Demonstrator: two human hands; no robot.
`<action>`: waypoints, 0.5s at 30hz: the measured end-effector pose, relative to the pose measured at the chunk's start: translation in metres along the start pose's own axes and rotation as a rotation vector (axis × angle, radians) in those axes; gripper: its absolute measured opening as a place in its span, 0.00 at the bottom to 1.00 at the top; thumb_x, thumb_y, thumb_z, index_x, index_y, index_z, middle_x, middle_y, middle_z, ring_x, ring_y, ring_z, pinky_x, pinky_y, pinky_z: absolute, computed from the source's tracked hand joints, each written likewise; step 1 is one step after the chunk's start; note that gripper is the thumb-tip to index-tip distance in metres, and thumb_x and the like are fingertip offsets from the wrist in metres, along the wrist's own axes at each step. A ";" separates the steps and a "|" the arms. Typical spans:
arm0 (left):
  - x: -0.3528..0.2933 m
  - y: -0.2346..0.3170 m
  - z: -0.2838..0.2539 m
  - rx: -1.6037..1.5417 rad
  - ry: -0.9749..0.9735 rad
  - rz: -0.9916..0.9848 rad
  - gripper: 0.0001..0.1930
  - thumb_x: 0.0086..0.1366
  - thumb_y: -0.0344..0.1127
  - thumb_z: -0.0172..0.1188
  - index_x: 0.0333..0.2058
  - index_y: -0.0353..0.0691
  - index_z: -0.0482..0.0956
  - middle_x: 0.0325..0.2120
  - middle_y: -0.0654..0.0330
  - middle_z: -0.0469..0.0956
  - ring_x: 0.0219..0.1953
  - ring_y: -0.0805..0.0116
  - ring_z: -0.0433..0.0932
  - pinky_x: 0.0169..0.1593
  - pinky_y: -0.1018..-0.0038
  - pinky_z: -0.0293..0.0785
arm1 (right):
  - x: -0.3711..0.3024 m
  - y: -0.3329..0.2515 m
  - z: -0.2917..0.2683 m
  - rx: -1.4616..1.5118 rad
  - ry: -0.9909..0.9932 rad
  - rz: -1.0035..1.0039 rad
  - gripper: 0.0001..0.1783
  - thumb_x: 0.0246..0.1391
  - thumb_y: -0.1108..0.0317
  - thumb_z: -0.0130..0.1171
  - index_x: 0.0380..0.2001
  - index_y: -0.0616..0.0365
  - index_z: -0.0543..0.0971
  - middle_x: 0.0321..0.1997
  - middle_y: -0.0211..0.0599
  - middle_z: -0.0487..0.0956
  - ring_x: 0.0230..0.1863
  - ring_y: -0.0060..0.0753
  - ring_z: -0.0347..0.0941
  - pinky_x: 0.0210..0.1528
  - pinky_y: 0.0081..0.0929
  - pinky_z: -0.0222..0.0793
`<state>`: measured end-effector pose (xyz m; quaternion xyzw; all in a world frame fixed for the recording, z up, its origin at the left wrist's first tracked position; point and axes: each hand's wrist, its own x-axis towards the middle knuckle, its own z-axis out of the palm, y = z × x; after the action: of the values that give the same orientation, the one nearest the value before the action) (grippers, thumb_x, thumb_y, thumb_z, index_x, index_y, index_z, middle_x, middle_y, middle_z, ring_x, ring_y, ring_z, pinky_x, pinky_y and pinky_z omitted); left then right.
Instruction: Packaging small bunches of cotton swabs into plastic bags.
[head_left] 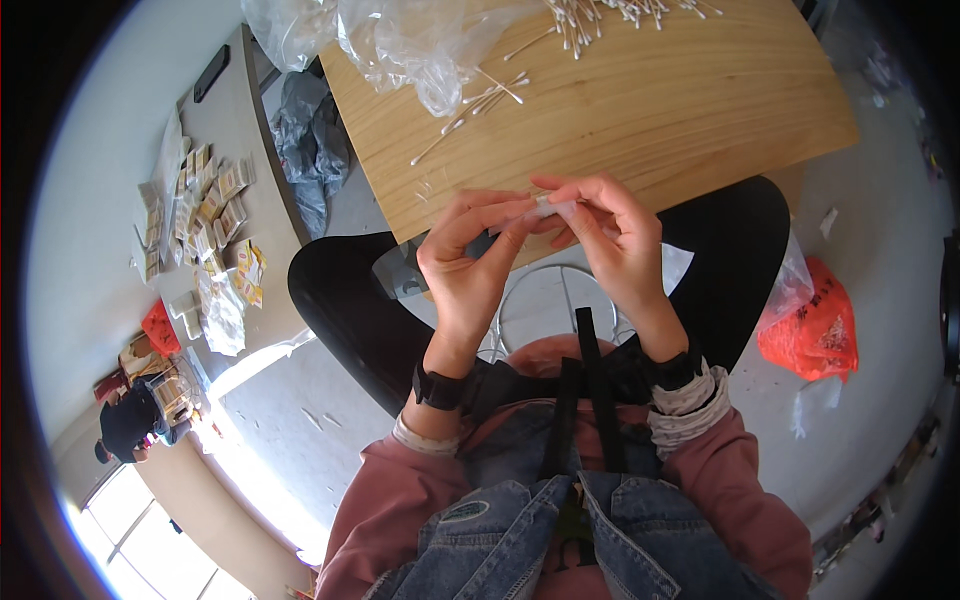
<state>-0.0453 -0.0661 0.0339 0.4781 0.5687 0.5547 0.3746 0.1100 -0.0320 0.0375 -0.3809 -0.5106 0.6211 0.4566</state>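
Just past the near edge of the wooden table (pixel 600 130), my two hands meet over a small whitish, partly see-through piece (pixel 545 208). My left hand (pixel 477 240) pinches one end between thumb and fingers. At the other end, my right hand (pixel 620 225) grips it with the thumb below and fingers curled over. Fingers hide most of the piece, so its kind cannot be made out. A few loose cotton swabs (pixel 490 98) lie beyond my hands, and a larger heap of cotton swabs (pixel 580 22) sits at the table's far edge.
Crumpled clear plastic bags (pixel 400 45) cover the table's far left. On a grey side table (pixel 262 205) at left are many small packed boxes (pixel 205 205) and a dark phone (pixel 211 75). A grey bag (pixel 305 140) hangs between tables. A red bag (pixel 812 325) lies right; another person (pixel 135 420) is far left.
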 end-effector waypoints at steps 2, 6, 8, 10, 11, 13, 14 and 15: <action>-0.001 0.002 0.002 0.055 0.038 0.015 0.06 0.55 0.22 0.68 0.33 0.34 0.86 0.33 0.58 0.82 0.37 0.72 0.79 0.43 0.77 0.74 | 0.002 0.006 -0.002 -0.022 0.010 -0.031 0.06 0.64 0.73 0.52 0.39 0.65 0.75 0.48 0.46 0.81 0.40 0.27 0.81 0.37 0.20 0.78; -0.002 0.003 0.010 -0.013 0.066 0.014 0.06 0.55 0.21 0.67 0.34 0.34 0.86 0.35 0.58 0.82 0.37 0.72 0.79 0.43 0.78 0.73 | 0.000 -0.001 -0.003 -0.064 0.031 -0.052 0.07 0.65 0.73 0.51 0.40 0.66 0.75 0.49 0.48 0.80 0.41 0.28 0.80 0.39 0.21 0.78; 0.000 0.002 0.011 -0.023 0.052 -0.004 0.06 0.55 0.22 0.67 0.34 0.34 0.86 0.35 0.58 0.82 0.37 0.72 0.79 0.43 0.78 0.73 | 0.001 0.005 -0.004 -0.035 0.042 -0.047 0.06 0.65 0.73 0.51 0.40 0.66 0.75 0.48 0.46 0.81 0.40 0.28 0.81 0.39 0.21 0.78; -0.003 0.002 0.012 -0.035 0.036 -0.032 0.06 0.56 0.22 0.67 0.34 0.34 0.86 0.35 0.58 0.82 0.37 0.73 0.79 0.43 0.78 0.73 | -0.004 0.006 -0.004 0.008 0.044 -0.010 0.06 0.64 0.73 0.52 0.40 0.66 0.75 0.45 0.43 0.81 0.39 0.29 0.82 0.38 0.21 0.78; -0.001 0.003 0.011 -0.051 0.023 -0.061 0.06 0.57 0.22 0.66 0.34 0.33 0.85 0.36 0.58 0.82 0.37 0.73 0.78 0.44 0.78 0.73 | -0.002 0.002 -0.005 0.006 0.044 -0.011 0.06 0.64 0.73 0.52 0.40 0.66 0.75 0.45 0.43 0.81 0.39 0.29 0.82 0.38 0.21 0.78; 0.001 0.004 0.008 -0.082 -0.001 -0.121 0.06 0.58 0.22 0.65 0.35 0.32 0.84 0.36 0.58 0.82 0.38 0.74 0.78 0.44 0.79 0.73 | 0.003 -0.007 -0.007 -0.012 -0.016 0.103 0.06 0.64 0.74 0.52 0.40 0.66 0.75 0.44 0.42 0.81 0.39 0.29 0.82 0.37 0.21 0.77; -0.001 0.005 0.004 -0.066 -0.046 -0.125 0.05 0.59 0.22 0.65 0.35 0.31 0.83 0.37 0.58 0.82 0.38 0.75 0.78 0.44 0.79 0.73 | 0.005 -0.008 -0.006 -0.012 -0.020 0.098 0.06 0.64 0.74 0.52 0.40 0.66 0.75 0.44 0.42 0.81 0.39 0.29 0.82 0.37 0.21 0.77; 0.000 0.005 0.004 -0.066 -0.042 -0.120 0.05 0.59 0.22 0.65 0.35 0.31 0.83 0.37 0.58 0.82 0.38 0.75 0.78 0.44 0.79 0.73 | 0.004 -0.010 -0.005 -0.030 -0.034 0.091 0.05 0.63 0.75 0.52 0.39 0.66 0.74 0.44 0.42 0.81 0.38 0.29 0.82 0.36 0.20 0.77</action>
<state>-0.0408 -0.0655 0.0389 0.4421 0.5698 0.5394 0.4346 0.1155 -0.0257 0.0466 -0.3999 -0.5096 0.6399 0.4134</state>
